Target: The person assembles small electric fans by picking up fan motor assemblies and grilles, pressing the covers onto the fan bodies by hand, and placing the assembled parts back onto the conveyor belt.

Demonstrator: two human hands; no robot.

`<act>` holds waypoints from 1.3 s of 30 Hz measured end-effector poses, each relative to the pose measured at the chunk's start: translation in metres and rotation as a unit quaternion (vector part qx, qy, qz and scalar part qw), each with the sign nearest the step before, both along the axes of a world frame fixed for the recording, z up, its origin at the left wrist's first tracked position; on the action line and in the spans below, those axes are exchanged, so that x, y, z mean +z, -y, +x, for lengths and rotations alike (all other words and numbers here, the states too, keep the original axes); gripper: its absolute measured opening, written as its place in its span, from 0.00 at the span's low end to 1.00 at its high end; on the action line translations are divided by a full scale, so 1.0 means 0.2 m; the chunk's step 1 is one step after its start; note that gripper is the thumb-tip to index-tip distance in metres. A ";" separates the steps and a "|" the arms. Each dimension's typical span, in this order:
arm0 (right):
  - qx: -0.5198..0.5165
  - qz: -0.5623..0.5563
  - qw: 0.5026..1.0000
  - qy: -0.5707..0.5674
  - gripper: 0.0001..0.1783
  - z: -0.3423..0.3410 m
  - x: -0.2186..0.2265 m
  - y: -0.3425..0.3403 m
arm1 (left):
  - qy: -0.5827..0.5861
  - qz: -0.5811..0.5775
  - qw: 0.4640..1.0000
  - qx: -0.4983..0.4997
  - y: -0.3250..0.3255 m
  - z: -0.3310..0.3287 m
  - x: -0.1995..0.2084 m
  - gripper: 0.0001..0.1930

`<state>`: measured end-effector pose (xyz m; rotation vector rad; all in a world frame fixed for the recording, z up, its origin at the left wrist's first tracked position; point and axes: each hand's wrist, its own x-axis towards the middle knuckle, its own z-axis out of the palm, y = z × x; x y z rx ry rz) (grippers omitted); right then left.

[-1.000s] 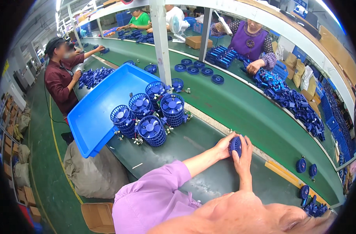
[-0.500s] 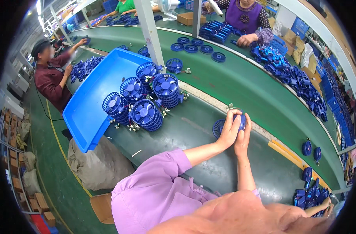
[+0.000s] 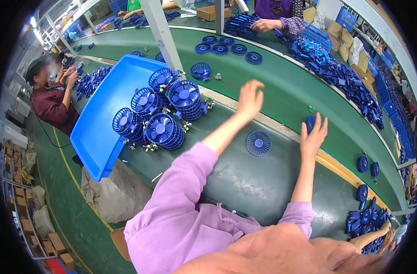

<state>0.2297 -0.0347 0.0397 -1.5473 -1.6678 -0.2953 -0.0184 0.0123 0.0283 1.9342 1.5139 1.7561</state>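
My left hand point(image 3: 250, 102) is raised over the belt's near edge, fingers stretched out and apart, holding nothing. Farther right, my right hand point(image 3: 313, 137) has its thumb and fingers around a round dark blue fan unit point(image 3: 310, 121) at the green belt. A small green piece shows at the unit's far end; the hand hides much of the rest. On the dark green worktable, between my two arms, lies a round blue fan grille point(image 3: 258, 143) with slots like spokes. To the left, stacks of blue fan units point(image 3: 165, 131) with small wired parts stand by a light blue tray.
The light blue tray point(image 3: 92, 150) overhangs the table's left side, beside a grey post point(image 3: 160, 34). Several round blue parts point(image 3: 254, 57) lie on the green belt point(image 3: 263, 82). Across it, a person's hand point(image 3: 266, 25) works by blue piles. Another person's hands point(image 3: 385, 233) are at lower right.
My hands have parted: the right has carried the fan unit right to the belt, the left has let go and moved up and left. The grille is now uncovered.
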 end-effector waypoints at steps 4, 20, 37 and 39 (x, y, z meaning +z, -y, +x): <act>0.298 -0.139 0.944 -0.008 0.34 -0.29 0.02 0.20 | -0.129 -0.001 0.978 0.163 -0.35 -0.34 -0.01 0.16; 0.415 -0.205 0.886 0.017 0.31 -0.37 -0.15 0.24 | -0.447 -0.381 0.758 0.283 -0.50 -0.78 0.06 0.14; 0.339 -0.182 0.719 -0.579 0.20 -0.10 0.00 0.15 | 0.124 -0.246 0.950 -0.148 0.00 0.14 -0.13 0.19; 0.320 -0.181 0.750 -0.550 0.23 -0.09 0.02 0.15 | 0.265 -0.298 0.891 -0.216 0.13 0.24 -0.13 0.23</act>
